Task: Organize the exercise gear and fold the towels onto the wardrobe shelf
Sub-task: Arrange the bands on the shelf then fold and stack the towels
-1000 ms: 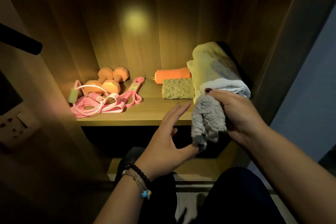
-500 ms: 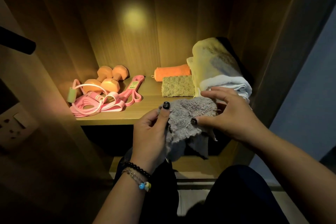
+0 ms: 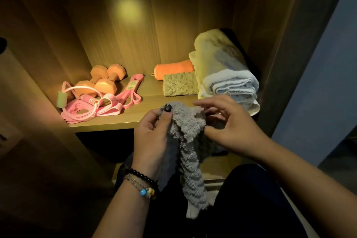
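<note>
Your wardrobe shelf [image 3: 135, 116] is the reference here; its right end is cut off behind the towel stack and your right hand. At that right end sits the large folded towel stack [image 3: 222, 71], cream over white; a dark item behind it is too shadowed to identify. Left of the stack, toward the back of the shelf, lie a green folded towel [image 3: 179, 85] and, behind and touching it, an orange rolled towel [image 3: 173, 68] whose right end the stack hides. At the left end of the shelf, two orange dumbbells [image 3: 102, 81] rest at the back, partly covered by the pink resistance bands [image 3: 108, 106] and a skipping rope [image 3: 77, 92] tangled in front of them.

The grey towel [image 3: 185, 141] hangs in front of the shelf's front edge, its top at shelf level and its tail draping down over your lap. Your left hand [image 3: 152, 137] pinches its upper left corner, thumb on top. Your right hand [image 3: 229, 127] grasps its upper right edge between thumb and curled fingers; the fingertips blur. Beaded bracelets [image 3: 141, 183] circle your left wrist.
</note>
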{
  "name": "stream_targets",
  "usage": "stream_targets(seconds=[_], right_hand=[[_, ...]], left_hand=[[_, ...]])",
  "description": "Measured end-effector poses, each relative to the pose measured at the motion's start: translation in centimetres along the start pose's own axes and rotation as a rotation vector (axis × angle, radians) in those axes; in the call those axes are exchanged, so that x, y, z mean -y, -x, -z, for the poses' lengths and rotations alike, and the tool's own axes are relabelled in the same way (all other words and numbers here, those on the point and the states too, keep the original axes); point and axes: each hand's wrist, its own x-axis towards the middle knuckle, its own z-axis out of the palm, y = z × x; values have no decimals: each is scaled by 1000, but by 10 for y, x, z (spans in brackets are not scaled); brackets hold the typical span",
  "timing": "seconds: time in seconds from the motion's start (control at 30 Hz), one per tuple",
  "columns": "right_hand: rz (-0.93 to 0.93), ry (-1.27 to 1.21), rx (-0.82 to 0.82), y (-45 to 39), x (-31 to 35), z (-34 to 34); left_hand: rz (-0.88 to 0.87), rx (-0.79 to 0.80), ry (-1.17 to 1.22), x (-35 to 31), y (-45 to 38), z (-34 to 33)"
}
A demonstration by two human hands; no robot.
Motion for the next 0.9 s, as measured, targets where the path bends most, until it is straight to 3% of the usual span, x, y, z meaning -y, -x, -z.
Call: stream_targets(seconds=[0.07, 0.17, 0.33, 0.5, 0.67, 0.9], right_hand=[[39, 73, 36, 1, -6, -7], [92, 240, -56, -3, -13, -16], [42, 164, -173, -13, -14, -13], [-85, 80, -378, -27, -11, 6], [-120, 33, -420, -31, -13, 12], [-82, 108, -499, -27, -28, 22]], left_hand=[[14, 29, 31, -1, 1, -5], [-14, 30, 25, -2, 4, -7], [-81, 36, -35, 1, 2, -1], [-137, 86, -308, 24, -2, 11], [-45, 162, -552, 61, -3, 14], [76, 62, -367, 64, -4, 18]])
